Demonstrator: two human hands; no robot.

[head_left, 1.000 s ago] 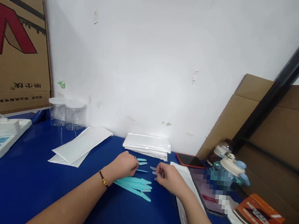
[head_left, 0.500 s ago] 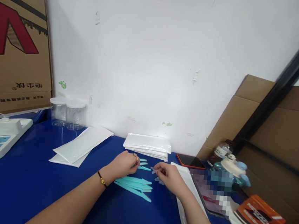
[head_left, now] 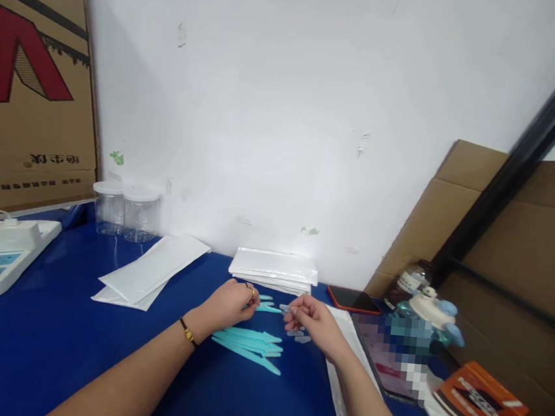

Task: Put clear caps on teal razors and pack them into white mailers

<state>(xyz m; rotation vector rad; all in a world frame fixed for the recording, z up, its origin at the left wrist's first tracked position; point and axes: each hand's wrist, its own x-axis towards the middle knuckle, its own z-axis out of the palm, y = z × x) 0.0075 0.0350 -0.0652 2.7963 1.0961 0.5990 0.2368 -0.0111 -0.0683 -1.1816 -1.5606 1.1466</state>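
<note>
My left hand [head_left: 233,305] is closed round a turquoise eyebrow razor [head_left: 270,310], whose narrow end points right out of the fist. Pinched in the fingers of my right hand [head_left: 313,322] is a small translucent blade cap [head_left: 284,307], right at the razor's tip; whether it has slid on I cannot tell. Several more turquoise razors [head_left: 249,343] lie in a loose fan below my left hand. Others [head_left: 265,298] show partly behind it. A few loose translucent caps [head_left: 302,338] rest on the table under my right hand.
White padded mailers lie at the left [head_left: 154,268] and in a stack [head_left: 274,266] by the wall. Two clear jars [head_left: 140,214] stand back left, near a power strip [head_left: 33,243]. On the right are a phone [head_left: 354,300], a tablet [head_left: 381,355], a bottle [head_left: 436,315] and an orange pouch [head_left: 482,401].
My right hand has moved slightly up, bringing the translucent cap against the razor's tip. My left hand has stayed nearly still, holding the razor.
</note>
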